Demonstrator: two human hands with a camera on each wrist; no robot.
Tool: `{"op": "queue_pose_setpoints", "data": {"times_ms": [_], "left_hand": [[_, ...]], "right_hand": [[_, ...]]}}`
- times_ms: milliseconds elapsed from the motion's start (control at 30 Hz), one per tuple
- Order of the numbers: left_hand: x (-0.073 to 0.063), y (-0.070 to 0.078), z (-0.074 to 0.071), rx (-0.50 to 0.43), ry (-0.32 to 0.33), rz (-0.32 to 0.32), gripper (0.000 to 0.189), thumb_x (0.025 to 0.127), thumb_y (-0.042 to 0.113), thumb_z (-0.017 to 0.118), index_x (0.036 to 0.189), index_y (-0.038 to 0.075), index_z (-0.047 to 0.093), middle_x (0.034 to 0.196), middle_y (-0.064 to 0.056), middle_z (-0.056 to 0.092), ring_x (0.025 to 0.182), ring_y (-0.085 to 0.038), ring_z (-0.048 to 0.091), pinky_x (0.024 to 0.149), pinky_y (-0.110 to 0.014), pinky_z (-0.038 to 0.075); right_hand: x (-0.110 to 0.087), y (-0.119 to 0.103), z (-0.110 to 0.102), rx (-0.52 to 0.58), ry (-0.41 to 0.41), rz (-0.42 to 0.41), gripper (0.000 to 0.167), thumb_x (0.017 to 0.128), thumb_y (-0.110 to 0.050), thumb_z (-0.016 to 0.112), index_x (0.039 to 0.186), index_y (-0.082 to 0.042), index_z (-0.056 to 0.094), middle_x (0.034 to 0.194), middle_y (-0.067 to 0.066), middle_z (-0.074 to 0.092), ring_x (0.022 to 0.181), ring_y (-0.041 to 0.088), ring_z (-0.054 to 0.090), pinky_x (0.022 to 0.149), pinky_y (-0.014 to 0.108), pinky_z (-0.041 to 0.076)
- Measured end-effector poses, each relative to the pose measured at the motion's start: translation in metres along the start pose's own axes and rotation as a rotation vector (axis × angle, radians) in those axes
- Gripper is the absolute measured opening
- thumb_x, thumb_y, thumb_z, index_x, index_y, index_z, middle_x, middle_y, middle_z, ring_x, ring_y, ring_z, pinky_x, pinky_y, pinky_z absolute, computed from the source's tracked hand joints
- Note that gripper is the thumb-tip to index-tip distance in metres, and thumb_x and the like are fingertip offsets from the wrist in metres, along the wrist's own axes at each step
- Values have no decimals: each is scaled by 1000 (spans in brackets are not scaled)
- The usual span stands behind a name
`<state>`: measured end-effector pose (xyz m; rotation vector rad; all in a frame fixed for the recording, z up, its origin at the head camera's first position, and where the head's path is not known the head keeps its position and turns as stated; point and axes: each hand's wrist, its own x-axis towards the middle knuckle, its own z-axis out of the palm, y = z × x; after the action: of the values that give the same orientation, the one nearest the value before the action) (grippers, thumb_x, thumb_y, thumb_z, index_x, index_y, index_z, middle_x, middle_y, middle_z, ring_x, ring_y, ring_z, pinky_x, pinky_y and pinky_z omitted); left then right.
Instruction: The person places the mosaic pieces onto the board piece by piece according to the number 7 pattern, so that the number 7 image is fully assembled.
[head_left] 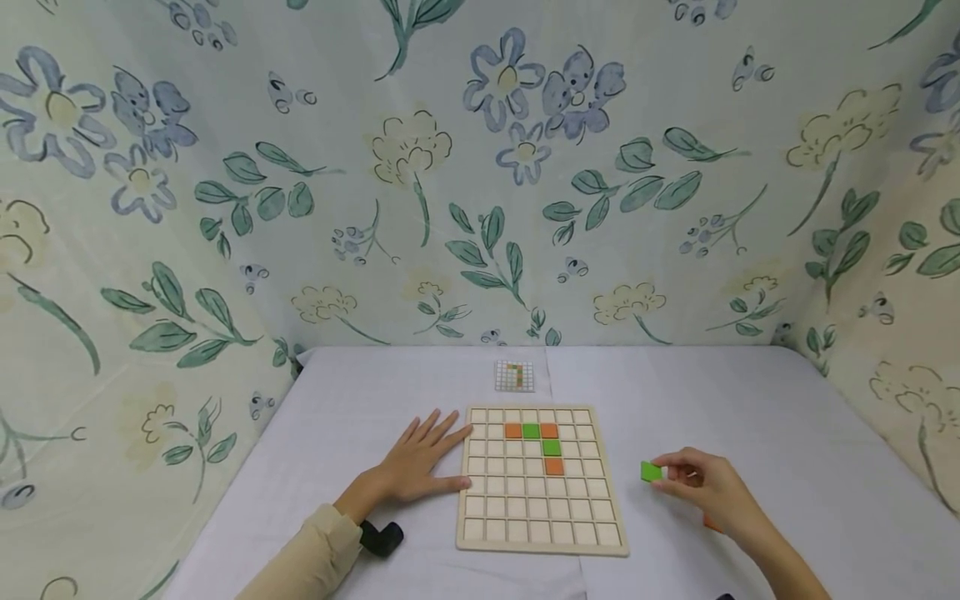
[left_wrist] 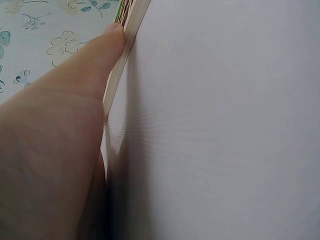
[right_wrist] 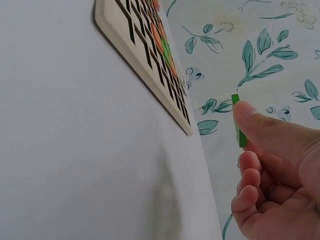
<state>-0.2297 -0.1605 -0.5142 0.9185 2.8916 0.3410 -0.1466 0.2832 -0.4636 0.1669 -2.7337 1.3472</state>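
Note:
A pale wooden grid board (head_left: 543, 550) lies on the white cloth, with orange and green square tiles set in its upper cells. My left hand (head_left: 420, 461) rests flat with fingers spread, its thumb and a fingertip touching the board's left edge. In the left wrist view the thumb (left_wrist: 112, 37) presses against that edge. To the right of the board, my right hand (head_left: 708, 483) pinches a green square tile (head_left: 651, 472) between thumb and fingers. The right wrist view shows the green tile (right_wrist: 239, 120) edge-on, raised off the cloth, the other fingers curled below.
Behind the board lies a small pattern card (head_left: 514, 376) with a coloured grid. An orange piece (head_left: 712, 523) shows partly from under my right wrist. A black object (head_left: 382, 540) sits by the left sleeve. Floral curtain (head_left: 480, 167) hangs around the table.

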Motion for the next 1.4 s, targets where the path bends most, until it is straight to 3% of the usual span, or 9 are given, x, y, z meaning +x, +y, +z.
{"op": "queue_pose_setpoints", "data": {"times_ms": [267, 633, 1100, 1400], "left_hand": [[0, 2, -3, -2, -1, 5, 90, 89, 81, 40, 161, 30, 19, 167, -4, 10, 152, -35, 3, 118, -59, 3], [0, 1, -1, -1, 2, 9, 90, 88, 81, 39, 161, 32, 17, 167, -4, 9, 152, -34, 2, 118, -59, 4], [1, -2, 0, 8, -1, -3, 91, 87, 84, 36, 161, 33, 17, 167, -1, 8, 152, -33, 1, 118, -58, 2], [-1, 0, -1, -16, 26, 28, 89, 90, 77, 44, 160, 28, 23, 166, -6, 14, 151, -38, 6, 117, -62, 6]], "right_hand": [[5, -12, 18, 69, -24, -48, 25, 77, -6, 85, 99, -1, 74, 77, 1, 57, 68, 9, 51, 58, 23, 48], [12, -27, 44, 163, -132, -141, 27, 79, -8, 83, 102, 1, 73, 79, 1, 56, 68, 9, 50, 58, 22, 47], [23, -37, 70, 150, -183, -149, 26, 79, -10, 84, 100, 1, 73, 78, 2, 57, 68, 8, 51, 59, 21, 48], [30, -40, 85, 160, -208, -135, 26, 78, -5, 85, 99, 3, 73, 77, 2, 57, 66, 7, 49, 57, 20, 45]]}}
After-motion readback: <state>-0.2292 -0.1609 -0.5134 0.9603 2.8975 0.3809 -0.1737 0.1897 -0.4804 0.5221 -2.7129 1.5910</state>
